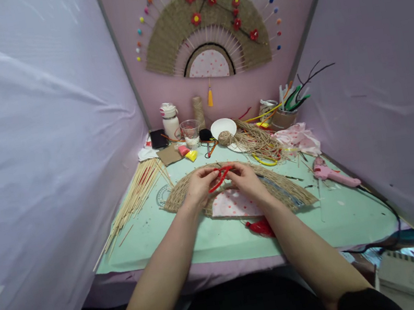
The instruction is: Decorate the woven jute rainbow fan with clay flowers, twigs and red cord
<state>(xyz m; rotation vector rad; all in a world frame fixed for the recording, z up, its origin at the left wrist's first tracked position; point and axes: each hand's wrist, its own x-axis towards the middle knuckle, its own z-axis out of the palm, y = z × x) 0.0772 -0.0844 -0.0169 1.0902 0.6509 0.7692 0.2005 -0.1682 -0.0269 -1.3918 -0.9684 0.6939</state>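
Note:
Both hands meet over a half-round fan of woven twine [288, 189] that lies flat on the green mat [189, 240]. My left hand [198, 184] and my right hand [245, 179] each pinch an end of a bent red pipe cleaner [219, 178], fingers closed on it. A pink dotted paper half-circle [233, 204] forms the fan's centre under my right wrist. A red tassel [259, 227] lies just in front of the fan.
A bundle of bamboo skewers [136, 196] lies at the left. A pink glue gun [333, 174] with its cable rests at the right. Twine ball [225, 137], plastic cup [190, 133], white bottle [170, 120], plate and tool pot crowd the back. A finished fan [178, 27] hangs on the wall.

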